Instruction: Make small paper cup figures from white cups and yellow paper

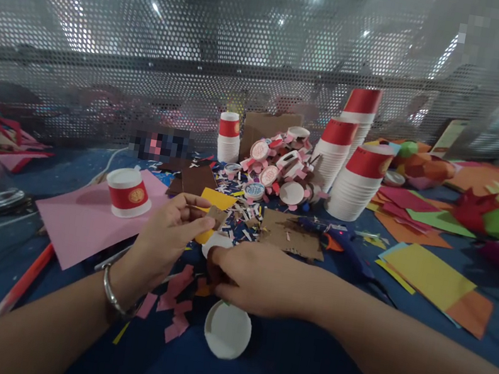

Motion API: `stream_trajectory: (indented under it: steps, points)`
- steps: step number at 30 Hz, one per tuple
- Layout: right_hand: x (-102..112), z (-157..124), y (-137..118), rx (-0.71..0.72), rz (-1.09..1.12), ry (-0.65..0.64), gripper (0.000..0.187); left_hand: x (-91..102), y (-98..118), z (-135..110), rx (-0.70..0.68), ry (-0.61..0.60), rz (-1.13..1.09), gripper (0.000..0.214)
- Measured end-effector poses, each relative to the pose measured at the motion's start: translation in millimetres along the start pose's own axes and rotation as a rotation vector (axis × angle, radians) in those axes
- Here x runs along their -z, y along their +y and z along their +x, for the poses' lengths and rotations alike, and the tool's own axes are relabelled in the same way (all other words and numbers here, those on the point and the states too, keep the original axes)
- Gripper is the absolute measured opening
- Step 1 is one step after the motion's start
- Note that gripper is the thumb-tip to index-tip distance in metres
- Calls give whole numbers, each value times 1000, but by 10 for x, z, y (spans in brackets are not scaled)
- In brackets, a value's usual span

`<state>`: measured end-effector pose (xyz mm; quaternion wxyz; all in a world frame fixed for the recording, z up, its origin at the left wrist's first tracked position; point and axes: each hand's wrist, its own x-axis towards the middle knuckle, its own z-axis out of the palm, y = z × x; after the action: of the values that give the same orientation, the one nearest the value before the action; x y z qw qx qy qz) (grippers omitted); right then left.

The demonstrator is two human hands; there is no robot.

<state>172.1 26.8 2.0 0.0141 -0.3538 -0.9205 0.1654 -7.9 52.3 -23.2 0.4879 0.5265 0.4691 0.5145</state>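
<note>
My left hand [171, 230] is raised a little over the blue table [295, 373], pinching a small brown paper piece [216, 216] between thumb and fingers; a metal bangle sits on that wrist. My right hand [258, 278] lies across the middle, knuckles up, fingers curled down onto pink and brown paper scraps [177, 302]; what it grips is hidden. A white upturned paper cup [227, 330] lies just below it. A yellow paper sheet [217, 200] shows behind the left fingers.
An upturned red-and-white cup [128, 192] stands on a pink sheet [81, 219]. Stacks of cups [360, 180] and a pile of cut cup pieces [276, 166] stand behind. A blue glue gun [353, 255], brown cardboard [292, 235] and coloured sheets [435, 279] lie right. Mesh screen [162, 19] behind.
</note>
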Motion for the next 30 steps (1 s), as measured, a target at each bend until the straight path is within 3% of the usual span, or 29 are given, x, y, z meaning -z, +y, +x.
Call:
stream_trajectory:
  steps: [8,14,20,25,30]
  points:
    - [-5,-47,76,91,75,96,11,-20,58,-32,56,9,-2,46]
    - [27,-75,185,111,450,343,5,-46,138,-93,126,-23,-59,49]
    - [63,-41,298,-8,778,548,11,-89,118,-164,143,-121,-63,43]
    - [-6,20,345,-58,1099,611,25,-129,112,-247,98,-171,-67,37]
    - [-59,40,325,-52,1247,585,32,-145,112,-288,94,-186,-71,36]
